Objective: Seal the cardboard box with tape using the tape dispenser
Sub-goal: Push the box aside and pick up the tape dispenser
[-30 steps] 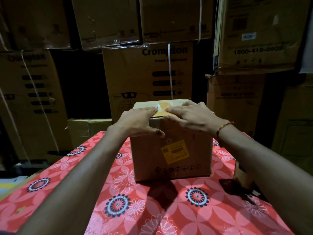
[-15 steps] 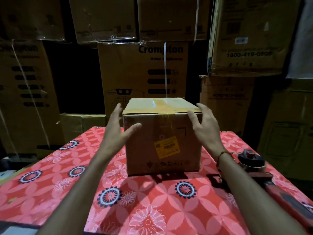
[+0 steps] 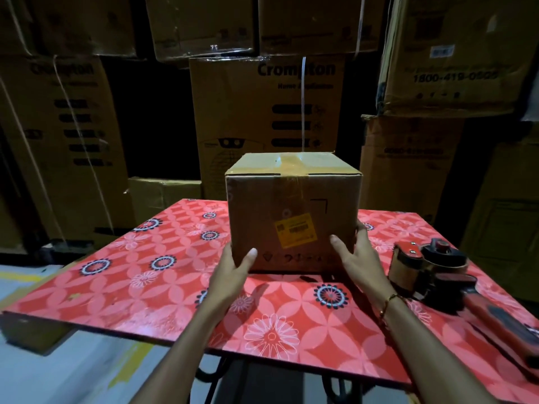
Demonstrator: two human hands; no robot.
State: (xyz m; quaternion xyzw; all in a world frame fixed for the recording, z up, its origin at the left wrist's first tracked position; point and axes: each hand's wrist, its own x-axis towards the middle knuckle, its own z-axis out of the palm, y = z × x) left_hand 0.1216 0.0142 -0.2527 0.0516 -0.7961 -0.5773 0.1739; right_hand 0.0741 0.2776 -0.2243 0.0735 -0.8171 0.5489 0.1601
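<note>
A small brown cardboard box [image 3: 291, 205] stands on the red flowered table [image 3: 163, 275], with its top flaps closed and a strip of tape along the middle seam. A yellow label is stuck on its near face. My left hand [image 3: 233, 271] grips the box's lower left corner, thumb on the near face. My right hand [image 3: 354, 258] grips the lower right corner the same way. The red and black tape dispenser [image 3: 431, 266] lies on the table to the right of the box, untouched, its handle pointing toward the near right.
Large stacked cardboard cartons [image 3: 262, 112] form a wall right behind the table. A smaller carton [image 3: 163, 193] sits low at the back left. The table's near edge [image 3: 204, 345] runs diagonally, with grey floor [image 3: 73, 374] and yellow marks below it.
Both hands left the top of the box, slid down its sides and now grip its lower corners. The view has drawn back, showing the tape dispenser on the right.
</note>
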